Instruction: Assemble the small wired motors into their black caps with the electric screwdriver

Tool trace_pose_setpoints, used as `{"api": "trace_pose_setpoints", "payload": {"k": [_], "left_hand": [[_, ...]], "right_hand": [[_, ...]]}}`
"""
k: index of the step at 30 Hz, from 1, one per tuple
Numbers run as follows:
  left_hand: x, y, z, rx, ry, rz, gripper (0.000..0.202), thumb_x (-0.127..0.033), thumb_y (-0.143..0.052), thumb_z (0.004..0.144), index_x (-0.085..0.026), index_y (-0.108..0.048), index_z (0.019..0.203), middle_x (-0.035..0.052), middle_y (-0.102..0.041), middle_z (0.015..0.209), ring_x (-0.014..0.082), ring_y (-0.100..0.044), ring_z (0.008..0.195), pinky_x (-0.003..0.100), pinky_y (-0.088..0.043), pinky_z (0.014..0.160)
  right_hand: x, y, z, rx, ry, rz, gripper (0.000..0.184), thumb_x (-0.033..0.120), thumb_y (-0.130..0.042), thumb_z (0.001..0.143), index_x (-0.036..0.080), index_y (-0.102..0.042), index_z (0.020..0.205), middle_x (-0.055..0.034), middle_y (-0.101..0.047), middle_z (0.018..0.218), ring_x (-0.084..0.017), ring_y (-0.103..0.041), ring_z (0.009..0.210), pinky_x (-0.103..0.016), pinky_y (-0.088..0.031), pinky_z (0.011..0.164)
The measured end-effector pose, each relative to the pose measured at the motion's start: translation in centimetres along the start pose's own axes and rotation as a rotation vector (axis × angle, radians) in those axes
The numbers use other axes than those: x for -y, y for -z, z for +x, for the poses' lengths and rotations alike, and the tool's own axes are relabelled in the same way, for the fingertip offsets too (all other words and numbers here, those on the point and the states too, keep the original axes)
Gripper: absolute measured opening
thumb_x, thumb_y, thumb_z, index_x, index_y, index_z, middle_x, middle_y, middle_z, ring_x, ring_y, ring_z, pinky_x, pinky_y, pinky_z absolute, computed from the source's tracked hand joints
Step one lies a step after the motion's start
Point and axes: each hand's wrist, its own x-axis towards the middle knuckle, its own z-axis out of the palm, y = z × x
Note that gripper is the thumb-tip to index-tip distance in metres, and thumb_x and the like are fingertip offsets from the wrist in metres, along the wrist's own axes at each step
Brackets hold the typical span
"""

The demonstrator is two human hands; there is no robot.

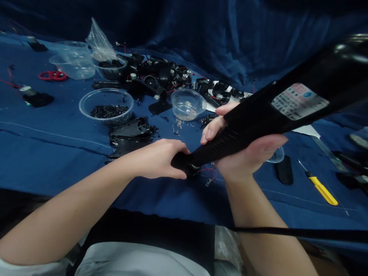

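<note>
My right hand (241,153) is wrapped round a black electric screwdriver (250,119) with a white label on its body. The driver slants down to the left, its tip end at a small black plastic part (181,161). My left hand (161,159) grips that part on the blue cloth, thumb and fingers round it. Thin red wires with a small metal end (209,180) come out on the part's right side. The contact between bit and part is hidden. Just beyond my left hand lie black plastic shells (129,136).
A tub of black screws (106,107) and a tub of small silvery screws (188,105) stand beyond my hands. Black parts with wires (161,74) are heaped behind. Red-handled scissors (53,75) lie left, a yellow screwdriver (322,189) right. A cord (299,231) crosses the front.
</note>
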Motion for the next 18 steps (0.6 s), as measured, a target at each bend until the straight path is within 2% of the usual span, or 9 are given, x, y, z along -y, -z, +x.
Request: {"api": "trace_pose_setpoints", "payload": {"k": [4,8,11,14,18], "left_hand": [[0.09,0.08,0.10,0.006,0.000,-0.001,0.048,-0.042,-0.083,0.077,-0.023,-0.069,0.118,0.0044,-0.075,0.116,0.0294,-0.069,0.110,0.037,-0.050,0.089],[0.16,0.11,0.14,0.011,0.001,0.007,0.048,-0.042,-0.083,0.077,-0.023,-0.069,0.119,0.0048,-0.075,0.117,0.0290,-0.070,0.109,0.036,-0.050,0.090],[0.13,0.08,0.14,0.013,0.000,0.006,0.049,-0.042,-0.083,0.078,-0.023,-0.069,0.120,0.0044,-0.075,0.117,0.0278,-0.070,0.109,0.035,-0.050,0.090],[0.07,0.07,0.18,0.012,0.013,0.006,0.049,-0.042,-0.083,0.077,-0.023,-0.070,0.120,0.0033,-0.075,0.116,0.0269,-0.070,0.107,0.033,-0.050,0.087],[0.11,0.10,0.30,0.020,0.012,0.014,0.050,-0.043,-0.081,0.077,-0.023,-0.071,0.122,0.0032,-0.076,0.117,0.0270,-0.070,0.108,0.032,-0.050,0.087]], "right_hand": [[0.22,0.23,0.12,0.038,-0.020,0.094,0.073,0.095,-0.049,0.077,0.027,-0.062,0.098,-0.0011,-0.059,0.069,-0.022,-0.061,0.059,-0.040,-0.055,0.057],[0.24,0.44,0.32,0.068,-0.006,0.140,0.069,0.092,-0.056,0.077,0.028,-0.068,0.101,-0.0015,-0.062,0.072,-0.021,-0.063,0.060,-0.039,-0.056,0.057],[-0.12,0.36,0.37,0.044,0.025,0.161,0.071,0.092,-0.055,0.077,0.027,-0.072,0.102,-0.0011,-0.062,0.069,-0.020,-0.061,0.058,-0.037,-0.054,0.054],[-0.58,0.07,0.33,0.035,0.073,0.271,0.069,0.086,-0.052,0.084,0.023,-0.073,0.103,-0.0007,-0.064,0.065,-0.019,-0.059,0.052,-0.034,-0.049,0.047],[-0.63,-0.22,0.50,0.092,0.015,0.377,0.063,0.077,-0.053,0.089,0.020,-0.074,0.104,-0.0024,-0.069,0.068,-0.019,-0.061,0.052,-0.034,-0.049,0.046]]}}
